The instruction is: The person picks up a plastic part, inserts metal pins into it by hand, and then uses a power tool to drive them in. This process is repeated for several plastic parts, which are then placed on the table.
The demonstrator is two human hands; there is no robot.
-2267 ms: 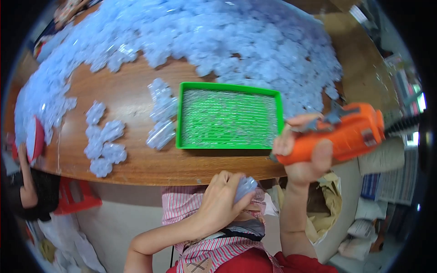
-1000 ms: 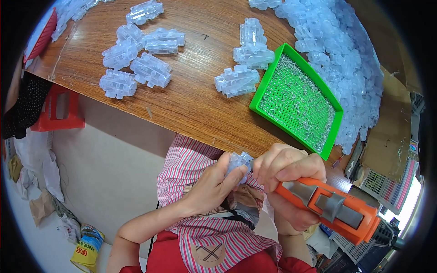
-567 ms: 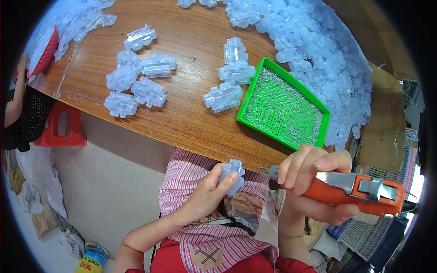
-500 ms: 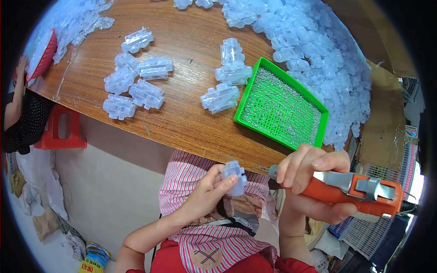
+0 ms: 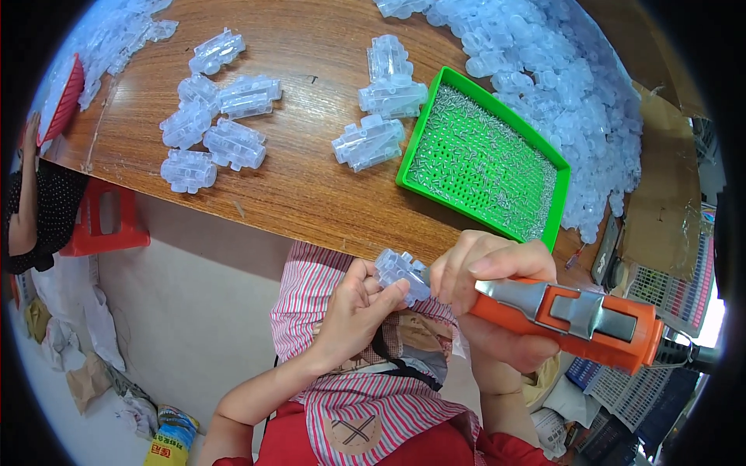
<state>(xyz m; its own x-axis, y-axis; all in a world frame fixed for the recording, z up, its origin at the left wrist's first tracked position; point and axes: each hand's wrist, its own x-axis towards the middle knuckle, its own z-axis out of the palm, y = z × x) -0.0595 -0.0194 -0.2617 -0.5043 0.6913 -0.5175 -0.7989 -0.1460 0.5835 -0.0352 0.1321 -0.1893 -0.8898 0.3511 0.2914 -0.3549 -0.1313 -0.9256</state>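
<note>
My left hand [image 5: 359, 307] pinches a clear plastic casing [image 5: 400, 273] between thumb and fingers, just off the table's front edge above my lap. My right hand [image 5: 493, 291] is wrapped round an orange electric screwdriver [image 5: 579, 318] with a silver lever along its top. Its front end points left and meets the right side of the casing; my fingers hide most of the tip. Beyond my right hand sits a green perforated tray [image 5: 486, 219] with many small silver screws spread in it.
Several clear casings [image 5: 233, 144] lie on the wooden table [image 5: 287, 186], some left, others beside the tray. A big heap of clear parts [image 5: 544, 101] fills the far right. At far left are a red basket [image 5: 66, 101], another person's arm [image 5: 29, 179] and a red stool [image 5: 109, 221].
My right hand has brought the screwdriver left, so its front end now reaches the casing. The casing has been tilted in my left hand. The view has shifted slightly.
</note>
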